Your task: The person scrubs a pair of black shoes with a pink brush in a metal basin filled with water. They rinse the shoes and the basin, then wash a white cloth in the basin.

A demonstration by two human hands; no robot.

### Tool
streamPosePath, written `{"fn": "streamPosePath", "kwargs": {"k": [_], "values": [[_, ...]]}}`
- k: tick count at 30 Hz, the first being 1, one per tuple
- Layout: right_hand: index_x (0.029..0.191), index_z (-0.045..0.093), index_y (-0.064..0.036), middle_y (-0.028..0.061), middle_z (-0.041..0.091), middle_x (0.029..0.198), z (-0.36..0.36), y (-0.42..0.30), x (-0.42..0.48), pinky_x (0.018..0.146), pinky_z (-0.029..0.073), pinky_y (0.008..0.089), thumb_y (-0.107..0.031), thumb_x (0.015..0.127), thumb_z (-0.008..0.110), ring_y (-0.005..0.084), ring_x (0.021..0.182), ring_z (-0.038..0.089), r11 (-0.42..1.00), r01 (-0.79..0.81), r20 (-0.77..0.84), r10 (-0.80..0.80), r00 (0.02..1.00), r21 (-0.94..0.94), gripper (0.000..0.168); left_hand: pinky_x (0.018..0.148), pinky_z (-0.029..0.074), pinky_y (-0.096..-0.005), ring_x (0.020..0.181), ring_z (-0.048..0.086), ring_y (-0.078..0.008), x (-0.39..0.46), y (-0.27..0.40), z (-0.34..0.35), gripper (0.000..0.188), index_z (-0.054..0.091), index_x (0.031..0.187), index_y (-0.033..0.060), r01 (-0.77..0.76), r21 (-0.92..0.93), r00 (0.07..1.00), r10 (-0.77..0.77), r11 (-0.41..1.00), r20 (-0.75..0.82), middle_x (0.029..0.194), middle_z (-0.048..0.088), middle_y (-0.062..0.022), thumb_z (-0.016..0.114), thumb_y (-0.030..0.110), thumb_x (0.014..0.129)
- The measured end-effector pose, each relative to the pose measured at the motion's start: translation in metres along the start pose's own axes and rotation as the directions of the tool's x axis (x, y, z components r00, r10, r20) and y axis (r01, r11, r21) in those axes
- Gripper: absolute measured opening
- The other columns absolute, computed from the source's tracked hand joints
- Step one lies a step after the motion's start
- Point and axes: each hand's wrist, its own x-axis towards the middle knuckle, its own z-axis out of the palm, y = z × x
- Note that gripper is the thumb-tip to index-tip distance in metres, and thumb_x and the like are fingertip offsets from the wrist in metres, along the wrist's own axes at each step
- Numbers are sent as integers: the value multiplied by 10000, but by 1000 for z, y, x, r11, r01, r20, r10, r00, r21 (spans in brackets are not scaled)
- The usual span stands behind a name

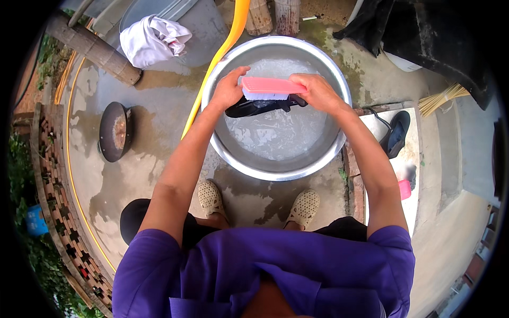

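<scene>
My right hand (318,90) grips the right end of a pink plastic scrub brush (268,85), its white bristles facing down. Below the bristles is a wet black shoe (258,109), tilted slightly, over the cloudy water of a wide metal basin (278,174). My left hand (230,90) is at the left end of the brush and shoe, fingers pointing away from me. Its grip on the shoe is hidden. A second black shoe (398,133) with a strap lies to the right on a white slab.
A yellow hose (210,79) runs along the basin's left side. Farther left lies a dark wok (115,132). White cloth (153,39) hangs on a grey tub (206,28). Right, the white slab (393,171) bears a pink item (405,189); a straw bundle (443,98) lies beyond.
</scene>
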Motion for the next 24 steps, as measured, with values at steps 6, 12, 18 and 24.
{"fn": "streamPosePath", "kwargs": {"k": [6, 12, 18, 24], "values": [[925, 606, -81, 114, 596, 776, 8, -18, 22, 665, 436, 349, -122, 820, 615, 284, 717, 554, 984, -65, -200, 98, 975, 165, 113, 847, 495, -337, 938, 624, -191, -13, 33, 9, 594, 555, 1199, 40, 851, -489, 516, -129, 193, 847, 1093, 631, -116, 536, 536, 873], [991, 608, -85, 135, 607, 851, 19, -19, 4, 701, 448, 366, -207, 846, 620, 275, 793, 603, 977, -189, -424, 132, 896, -96, 189, 828, 509, -344, 909, 634, -208, -26, 12, 22, 525, 558, 1184, 47, 819, -574, 567, -143, -12, 811, 1063, 638, -112, 524, 485, 897], [1304, 465, -146, 98, 564, 786, 29, -20, -43, 690, 440, 338, -357, 937, 495, 215, 734, 566, 872, -371, -316, 467, 826, 318, 424, 891, 475, -387, 996, 600, -239, -35, 7, 29, 506, 545, 1202, 58, 688, -696, 615, -345, -203, 709, 1110, 619, -113, 511, 467, 904], [1414, 356, -206, 69, 606, 1081, 42, -80, -72, 736, 456, 278, -351, 960, 422, 145, 886, 576, 627, -660, 400, 526, 751, 414, 481, 930, 443, -408, 1020, 577, -276, -47, 5, 52, 503, 546, 1173, 30, 494, -830, 670, -494, -261, 554, 1107, 611, -128, 498, 454, 907]]}}
